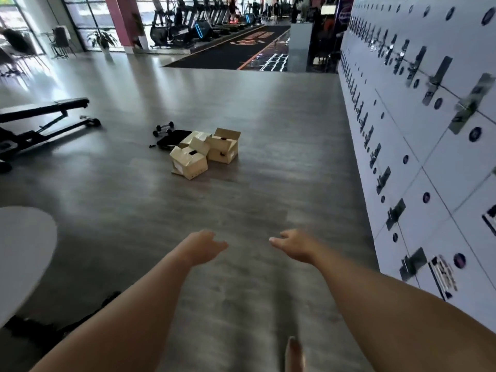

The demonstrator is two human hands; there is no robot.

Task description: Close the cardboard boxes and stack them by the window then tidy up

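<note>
left hand: reaching forward over the floor, fingers loose and released, holding nothing.
right hand: out beside the left, apart from it, fingers relaxed, holding nothing.
boxes: three cardboard ones clustered on the floor at 12 o'clock, well apart from the hands; flaps up on the right box, the near box partly closed, the middle one hard to read.
bag: dark, possibly a bag, touching the boxes at their 10 o'clock.
dumbbells: just beyond the bag.
bench: at 10 o'clock.
lockers: white wall at 3 o'clock.
desk: white round edge at 8 o'clock.
windows: far at 11 o'clock.
</note>
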